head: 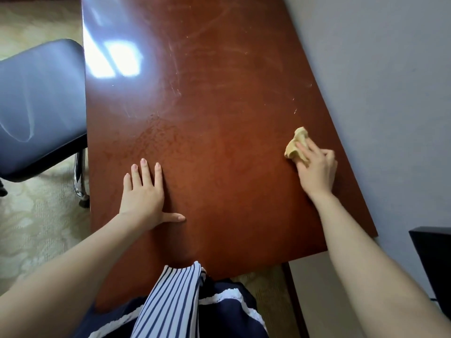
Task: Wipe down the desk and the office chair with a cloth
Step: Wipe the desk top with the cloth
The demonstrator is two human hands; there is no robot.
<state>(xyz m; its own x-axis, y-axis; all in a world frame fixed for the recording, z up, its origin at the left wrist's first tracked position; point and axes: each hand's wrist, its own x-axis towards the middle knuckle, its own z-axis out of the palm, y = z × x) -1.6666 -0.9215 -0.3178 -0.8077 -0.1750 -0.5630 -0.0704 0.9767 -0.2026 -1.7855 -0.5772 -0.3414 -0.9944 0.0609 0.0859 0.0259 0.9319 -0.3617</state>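
Observation:
A glossy red-brown wooden desk (219, 98) fills the middle of the head view, with faint streaks and scratches on its top. My right hand (317, 169) holds a crumpled tan cloth (296, 142) against the desk top near its right edge, fingers curled over it. Flat on the desk near the front left lies my left hand (144, 193), fingers spread and thumb out. The office chair (39, 106), with a dark blue-grey seat and a chrome leg, stands to the left of the desk.
A pale grey wall (378, 93) runs right along the desk's right edge. A black object (434, 259) sits at the lower right. Patterned beige carpet (36, 230) covers the floor on the left. My striped and navy clothing hangs at the desk's front edge.

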